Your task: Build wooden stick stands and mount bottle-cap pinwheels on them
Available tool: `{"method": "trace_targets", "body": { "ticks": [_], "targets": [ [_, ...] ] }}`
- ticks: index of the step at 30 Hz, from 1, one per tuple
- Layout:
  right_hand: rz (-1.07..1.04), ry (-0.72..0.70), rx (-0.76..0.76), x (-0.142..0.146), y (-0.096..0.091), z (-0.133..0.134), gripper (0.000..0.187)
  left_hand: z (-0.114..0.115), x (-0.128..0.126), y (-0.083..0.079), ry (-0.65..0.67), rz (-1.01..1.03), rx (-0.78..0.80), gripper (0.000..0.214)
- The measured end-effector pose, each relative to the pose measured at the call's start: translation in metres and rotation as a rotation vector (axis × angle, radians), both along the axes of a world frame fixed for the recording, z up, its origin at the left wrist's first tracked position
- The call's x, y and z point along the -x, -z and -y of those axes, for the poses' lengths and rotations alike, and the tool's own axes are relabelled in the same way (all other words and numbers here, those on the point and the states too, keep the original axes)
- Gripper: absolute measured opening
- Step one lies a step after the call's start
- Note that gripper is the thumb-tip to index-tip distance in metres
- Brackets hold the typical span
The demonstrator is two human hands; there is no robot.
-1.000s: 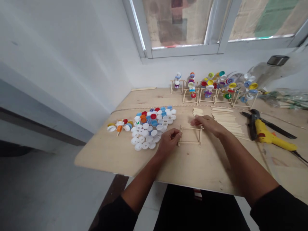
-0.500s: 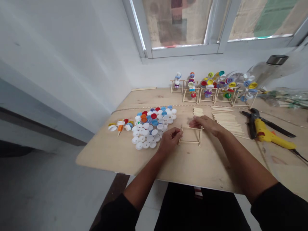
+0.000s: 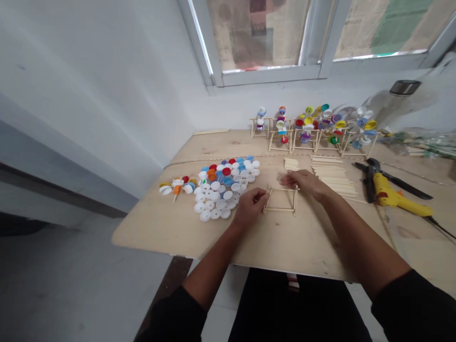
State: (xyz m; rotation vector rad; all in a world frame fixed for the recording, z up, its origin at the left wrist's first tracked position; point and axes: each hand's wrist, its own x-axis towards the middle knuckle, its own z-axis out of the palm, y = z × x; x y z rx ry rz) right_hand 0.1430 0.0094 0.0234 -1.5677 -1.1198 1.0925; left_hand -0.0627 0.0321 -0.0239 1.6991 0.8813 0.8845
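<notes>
Caps [image 3: 215,196] left of frame [image 3: 280,209]

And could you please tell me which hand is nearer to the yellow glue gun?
Right. The right hand is by the far side of the stick frame, left of the glue gun. The left hand is farther left, at the frame's left end.

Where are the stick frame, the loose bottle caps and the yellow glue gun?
Stick frame [image 3: 280,209]: head view, on its near horizontal stick.
Loose bottle caps [image 3: 227,195]: head view, on a white cap mid-pile.
Yellow glue gun [image 3: 389,195]: head view, on its body.
</notes>
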Motion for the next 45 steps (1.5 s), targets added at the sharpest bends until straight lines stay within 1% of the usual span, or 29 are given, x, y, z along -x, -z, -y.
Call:
{"method": "trace_targets", "body": {
  "ticks": [8, 12, 15, 18, 21, 24, 30, 35, 39, 45],
  "targets": [
    [0.109, 0.357, -0.200, 0.001, 0.006, 0.023, 0.030, 0.000, 0.000, 0.002, -0.015, -0.008, -0.052, 0.019],
    [0.126, 0.510, -0.297, 0.010, 0.010, 0.045, 0.032, 0.001, 0.000, 0.002, -0.009, -0.002, -0.056, 0.018],
    [0.138, 0.577, -0.348, 0.018, 0.014, 0.064, 0.032, 0.001, -0.001, 0.002, -0.008, -0.005, -0.054, 0.019],
    [0.180, 0.528, -0.288, 0.023, 0.021, 0.080, 0.030, 0.001, -0.001, 0.003, -0.010, -0.004, -0.046, 0.021],
    [0.234, 0.464, -0.228, 0.026, 0.028, 0.088, 0.029, 0.001, -0.001, 0.003, -0.010, 0.014, -0.037, 0.019],
    [0.294, 0.425, -0.212, 0.027, 0.033, 0.091, 0.028, 0.001, -0.001, 0.003, -0.004, 0.024, -0.034, 0.018],
    [0.455, 0.336, -0.132, 0.028, 0.034, 0.093, 0.030, 0.001, -0.002, 0.001, -0.004, 0.058, -0.013, 0.016],
    [0.520, 0.305, -0.140, 0.029, 0.034, 0.095, 0.025, 0.002, -0.003, -0.001, 0.002, 0.063, -0.001, 0.015],
    [0.574, 0.276, -0.097, 0.030, 0.034, 0.096, 0.022, 0.003, -0.003, -0.003, -0.011, 0.065, 0.000, 0.016],
    [0.552, 0.273, -0.127, 0.029, 0.036, 0.096, 0.023, 0.002, -0.003, -0.001, -0.016, 0.044, -0.015, 0.015]
  ]
}}
